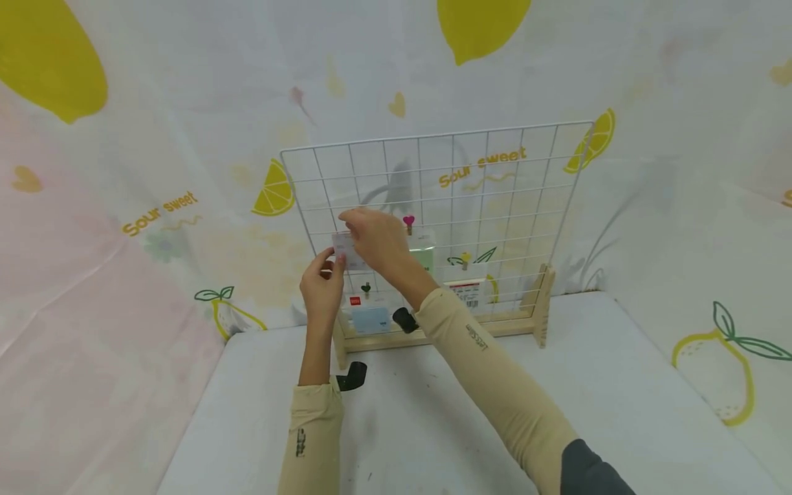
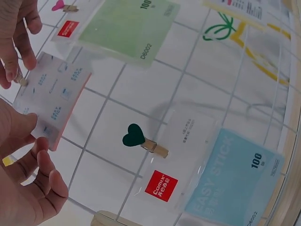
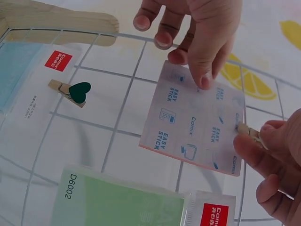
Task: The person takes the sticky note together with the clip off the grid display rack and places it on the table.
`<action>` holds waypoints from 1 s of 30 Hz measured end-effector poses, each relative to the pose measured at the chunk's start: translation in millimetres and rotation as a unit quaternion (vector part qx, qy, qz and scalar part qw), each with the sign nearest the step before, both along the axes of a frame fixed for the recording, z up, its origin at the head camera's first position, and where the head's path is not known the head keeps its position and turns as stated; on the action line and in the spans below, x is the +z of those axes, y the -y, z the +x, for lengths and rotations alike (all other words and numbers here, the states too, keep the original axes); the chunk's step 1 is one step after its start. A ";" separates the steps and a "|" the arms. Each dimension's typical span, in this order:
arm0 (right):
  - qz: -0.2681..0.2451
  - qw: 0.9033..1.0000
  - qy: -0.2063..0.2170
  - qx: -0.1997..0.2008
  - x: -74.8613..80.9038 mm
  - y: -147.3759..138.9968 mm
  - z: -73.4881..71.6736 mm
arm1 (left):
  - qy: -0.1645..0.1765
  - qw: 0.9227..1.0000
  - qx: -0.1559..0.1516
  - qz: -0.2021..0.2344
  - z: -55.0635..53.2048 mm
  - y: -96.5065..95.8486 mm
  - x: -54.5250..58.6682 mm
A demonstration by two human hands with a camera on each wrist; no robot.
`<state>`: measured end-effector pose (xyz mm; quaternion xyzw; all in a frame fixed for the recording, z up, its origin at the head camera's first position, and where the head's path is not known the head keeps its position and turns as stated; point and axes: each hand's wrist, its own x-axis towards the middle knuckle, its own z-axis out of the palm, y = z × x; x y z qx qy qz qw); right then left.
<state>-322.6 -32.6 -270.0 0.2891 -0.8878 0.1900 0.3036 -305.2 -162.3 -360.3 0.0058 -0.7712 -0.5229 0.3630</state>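
My left hand (image 1: 322,289) pinches the edge of a sticky note pad (image 3: 193,122), its pale face printed "EASY STICK" and "Comix", against the left part of a white wire grid (image 1: 507,155). My right hand (image 1: 379,240) pinches a small wooden clothespin (image 3: 248,131) at the pad's upper edge; fingers partly hide the clip. Below the pad, a clothespin with a dark green heart (image 2: 134,135) clips a blue sticky note pack (image 2: 235,179) to the grid. To the right, a green pack (image 2: 127,30) hangs under a clothespin with a pink heart (image 1: 409,221).
Further right, another pack (image 1: 470,292) hangs from a clothespin with a yellow top (image 1: 465,257). The grid stands in a wooden base (image 1: 541,306) on a white table (image 1: 619,392). A lemon-printed cloth (image 1: 216,89) hangs close behind.
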 end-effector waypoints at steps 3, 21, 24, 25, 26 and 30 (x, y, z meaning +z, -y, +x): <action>0.014 1.000 0.001 -0.012 2.3 2.6 -0.7 | 0.001 1.000 0.000 0.013 -1.2 0.3 0.3; -0.046 0.999 -0.015 -0.023 5.4 7.5 1.2 | -0.025 0.993 -0.022 0.112 -0.1 1.4 3.2; -0.055 0.998 -0.033 -0.017 3.2 7.5 0.1 | -0.020 0.993 -0.028 0.116 4.1 -0.4 6.6; -0.056 0.998 -0.039 -0.015 2.3 7.4 -0.5 | -0.019 0.992 -0.030 0.117 4.7 -0.5 6.6; -0.058 0.997 -0.043 -0.010 1.5 7.2 -0.6 | -0.019 0.992 -0.032 0.118 5.1 -0.5 6.7; -0.062 0.996 -0.063 0.007 -2.3 6.5 -2.9 | -0.018 0.992 -0.036 0.116 7.3 -0.7 8.0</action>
